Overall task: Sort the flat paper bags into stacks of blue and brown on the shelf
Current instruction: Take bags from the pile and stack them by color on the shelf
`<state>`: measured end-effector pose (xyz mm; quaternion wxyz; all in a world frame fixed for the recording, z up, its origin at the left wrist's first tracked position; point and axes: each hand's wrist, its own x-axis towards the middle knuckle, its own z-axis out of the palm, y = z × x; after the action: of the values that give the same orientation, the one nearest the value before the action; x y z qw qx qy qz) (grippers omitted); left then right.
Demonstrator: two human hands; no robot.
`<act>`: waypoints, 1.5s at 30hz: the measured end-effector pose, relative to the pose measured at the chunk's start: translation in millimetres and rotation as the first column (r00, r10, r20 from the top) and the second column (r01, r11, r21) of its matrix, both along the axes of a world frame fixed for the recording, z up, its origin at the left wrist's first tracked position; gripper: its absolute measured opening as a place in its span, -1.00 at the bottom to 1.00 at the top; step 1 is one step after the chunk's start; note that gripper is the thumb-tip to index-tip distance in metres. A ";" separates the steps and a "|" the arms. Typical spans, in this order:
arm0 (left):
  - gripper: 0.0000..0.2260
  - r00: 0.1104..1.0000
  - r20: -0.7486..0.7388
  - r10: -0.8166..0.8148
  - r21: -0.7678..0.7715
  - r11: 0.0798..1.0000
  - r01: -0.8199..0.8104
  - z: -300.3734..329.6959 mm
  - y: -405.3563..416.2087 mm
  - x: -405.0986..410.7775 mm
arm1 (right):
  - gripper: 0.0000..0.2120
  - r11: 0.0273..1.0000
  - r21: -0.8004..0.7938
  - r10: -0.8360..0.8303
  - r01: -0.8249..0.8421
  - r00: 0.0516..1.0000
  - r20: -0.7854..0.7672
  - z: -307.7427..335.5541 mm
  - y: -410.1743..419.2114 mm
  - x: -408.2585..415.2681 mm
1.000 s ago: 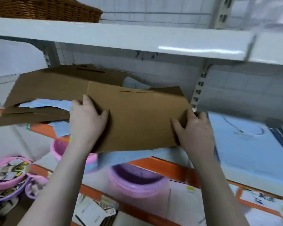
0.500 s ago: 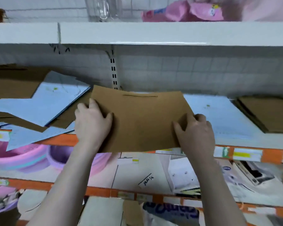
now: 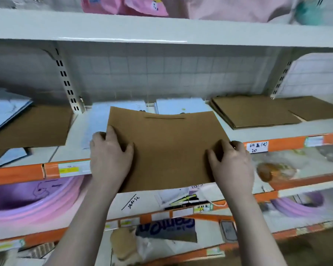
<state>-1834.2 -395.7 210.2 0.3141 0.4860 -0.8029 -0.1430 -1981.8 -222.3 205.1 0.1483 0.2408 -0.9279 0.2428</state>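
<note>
Brown bag (image 3: 167,150) held flat over the shelf (image 3: 258,132) front, left hand (image 3: 109,156) and right hand (image 3: 232,166) each grasping a side edge. Looks light, thin, bendy; two-sided hold suits it.

A single head-worn wide-angle camera looks forward and slightly down, close to the orange front edge of the shelf (image 3: 277,144), facing its tiled back wall, both forearms rising from the bottom

Shop, orange-edged shelves (image 3: 288,144), handwritten price tags (image 3: 258,147)
</note>
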 end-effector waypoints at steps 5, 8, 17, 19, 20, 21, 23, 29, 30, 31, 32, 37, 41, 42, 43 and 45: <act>-0.52 1.000 0.021 -0.006 0.011 1.000 0.006 -2.5 32.5 -46.5 | -0.66 1.000 -0.015 -0.004 0.005 0.998 0.062 -10.0 32.1 -44.4; -0.53 1.000 0.009 0.004 0.011 1.000 -0.004 -0.8 55.9 -91.2 | -0.66 0.999 -0.033 0.009 -0.007 0.998 0.056 -12.3 56.4 -87.8; -0.53 0.999 -0.031 -0.017 0.090 0.996 0.020 -9.8 165.9 -259.8 | -0.68 1.000 -0.003 -0.017 0.018 0.999 0.035 -8.7 163.2 -258.0; -0.53 0.999 -0.032 -0.022 0.098 0.995 0.025 -8.0 180.2 -286.0 | -0.67 1.000 -0.006 -0.009 0.009 0.999 0.042 -6.5 177.5 -284.2; -0.54 0.999 -0.035 -0.017 0.102 0.995 0.020 -6.8 184.7 -297.3 | -0.66 1.000 -0.004 -0.003 0.003 0.999 0.045 -5.9 182.2 -295.8; -0.54 0.999 -0.037 -0.011 0.102 0.995 0.015 -5.6 187.6 -307.7 | -0.66 1.000 -0.002 0.002 -0.002 0.999 0.047 -6.0 185.4 -306.8; -0.55 0.999 -0.030 -0.010 0.094 0.996 0.013 -3.0 191.2 -327.7 | -0.65 1.000 -0.013 0.010 -0.009 0.999 0.050 -8.0 188.8 -326.7; -0.52 0.999 -0.004 -0.040 0.075 0.996 0.040 -1.2 190.9 -391.1 | -0.68 0.999 -0.025 -0.021 0.022 0.997 0.075 -12.8 191.6 -381.7; -0.50 0.999 -0.001 -0.054 0.078 0.996 0.053 -1.6 191.3 -403.5 | -0.68 0.999 -0.022 -0.038 0.039 0.997 0.070 -12.4 194.1 -391.7; -0.48 0.997 -0.002 -0.072 0.087 0.994 0.072 -1.9 192.4 -416.7 | -0.69 0.998 -0.023 -0.060 0.061 0.996 0.061 -11.9 197.8 -402.2; -0.45 0.996 -0.008 -0.094 0.099 0.991 0.094 -1.8 195.2 -430.1 | -0.69 0.996 -0.023 -0.084 0.085 0.995 0.049 -11.0 202.4 -412.9; -0.40 0.981 0.005 -0.193 0.110 0.975 0.191 -2.2 215.8 -488.8 | -0.68 0.981 -0.005 -0.194 0.195 0.980 0.049 -8.7 227.0 -468.0; -0.39 0.985 0.013 -0.174 0.112 0.979 0.171 -1.2 233.6 -536.2 | -0.68 0.985 -0.025 -0.171 0.173 0.983 0.064 -12.6 241.9 -516.0; -0.39 0.986 0.016 -0.166 0.106 0.981 0.163 -2.2 239.3 -549.6 | -0.68 0.985 -0.032 -0.165 0.167 0.984 0.070 -13.6 247.0 -531.3; -0.39 0.987 0.018 -0.159 0.101 0.982 0.157 -3.9 246.4 -563.3 | -0.67 0.987 -0.033 -0.156 0.159 0.985 0.073 -14.1 253.1 -547.5; -0.40 0.990 0.023 -0.139 0.095 0.986 0.136 -8.5 263.4 -593.9 | -0.62 0.991 -0.021 -0.132 0.134 0.988 0.085 -13.3 266.7 -581.7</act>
<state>-2428.1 -132.3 201.7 0.2686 0.4456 -0.8315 -0.1946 -2563.5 44.4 191.8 0.1284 0.1661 -0.9440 0.2545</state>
